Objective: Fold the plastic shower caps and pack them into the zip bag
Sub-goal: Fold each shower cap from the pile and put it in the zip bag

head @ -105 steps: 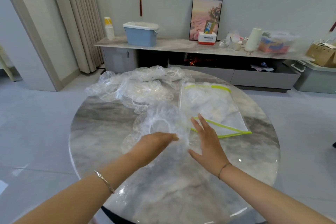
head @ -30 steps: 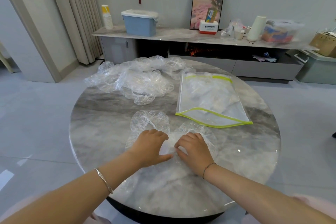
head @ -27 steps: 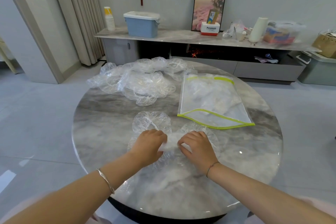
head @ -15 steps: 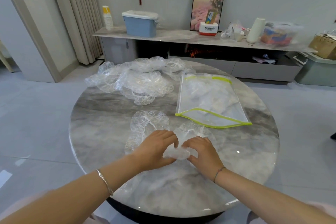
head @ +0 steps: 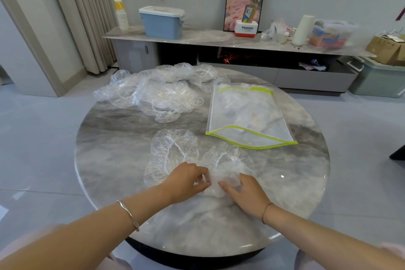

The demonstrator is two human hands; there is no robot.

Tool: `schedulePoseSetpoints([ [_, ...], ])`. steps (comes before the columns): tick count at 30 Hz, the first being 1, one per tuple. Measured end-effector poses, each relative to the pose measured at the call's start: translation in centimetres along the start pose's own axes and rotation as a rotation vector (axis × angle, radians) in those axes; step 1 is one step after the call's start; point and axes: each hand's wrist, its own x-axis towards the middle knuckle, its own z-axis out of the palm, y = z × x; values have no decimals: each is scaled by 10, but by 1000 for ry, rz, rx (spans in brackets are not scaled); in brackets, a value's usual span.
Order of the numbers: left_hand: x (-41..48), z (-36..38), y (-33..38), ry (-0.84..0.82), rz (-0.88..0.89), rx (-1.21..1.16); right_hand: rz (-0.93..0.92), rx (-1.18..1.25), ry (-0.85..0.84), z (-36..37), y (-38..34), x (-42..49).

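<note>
I hold one part-folded shower cap [head: 225,160] pinched between my left hand [head: 186,178] and right hand [head: 246,192] on the near bench [head: 109,138]; the zip bag [head: 247,116] beyond looks partly filled, and a pile [head: 157,94] awaits folding

Zip bag [head: 247,116] lies right of cap pile [head: 157,94] (both on table [head: 109,138]).

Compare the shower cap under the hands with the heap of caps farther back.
The shower cap lies nearest, pinched between left hand and right hand; the heap lies untouched. The shower cap is one, gathered at its middle; the heap is many, loose and tangled. Both are clear plastic.
</note>
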Motion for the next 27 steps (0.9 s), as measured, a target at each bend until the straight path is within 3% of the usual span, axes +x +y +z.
schedulePoseSetpoints([
  [4,6,2,4,-19,-185,-185,125,168,67,-2,-4,8],
  [6,7,2,6,33,-196,-164,177,193,68,-1,-1,12],
  [8,8,5,4,162,-78,-10,229,212,60,0,1,15],
  [11,13,7,4,278,279,258,287,235,57,-1,-1,19],
  [14,13,18,0,146,452,352,328,215,94,-2,2,22],
  [17,7,28,-1,-10,402,398,337,211,116,-5,2,21],
  [21,8,24,5,-97,333,334,308,175,148,-7,4,18],
  [27,11,27,5,-175,248,246,223,-92,236,-25,18,14],
])
